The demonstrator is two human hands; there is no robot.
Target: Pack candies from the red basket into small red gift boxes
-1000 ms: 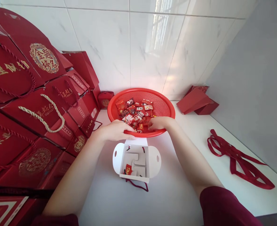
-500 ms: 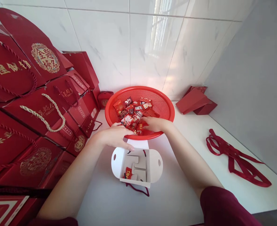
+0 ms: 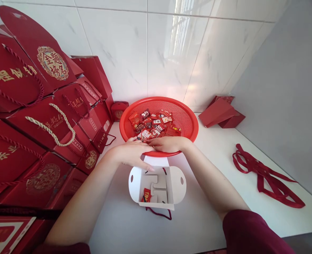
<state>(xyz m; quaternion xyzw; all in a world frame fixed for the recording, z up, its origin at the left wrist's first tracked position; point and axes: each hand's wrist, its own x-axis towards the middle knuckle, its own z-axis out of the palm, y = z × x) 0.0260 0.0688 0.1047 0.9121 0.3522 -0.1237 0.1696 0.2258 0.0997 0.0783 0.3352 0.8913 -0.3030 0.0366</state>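
Note:
In the head view, a white-lined box (image 3: 156, 199) stands open before me, its rounded flaps spread sideways. White dividers and one red packet (image 3: 146, 195) show inside. Behind it is a red mesh basket (image 3: 186, 118) with several small wrapped sweets (image 3: 156, 129). My left hand (image 3: 134, 153) is at the basket's front rim, thumb stretched apart over the box's rear edge, fingers extended rightward. My right hand (image 3: 169, 144) reaches over the rim, its closed fingers bent down against the left fingertips. Whatever lies under the right fingers is hidden.
Stacked red gift boxes (image 3: 49, 120) with rope handles fill the left side. Folded red card pieces (image 3: 219, 112) lean near the back right. A tangled dark red ribbon (image 3: 267, 176) lies at right. A tiled wall (image 3: 118, 46) closes off the back.
My right hand has moved left and nearer, from among the sweets to my left fingertips. My left hand has stayed near the rim. The whole view has shifted slightly.

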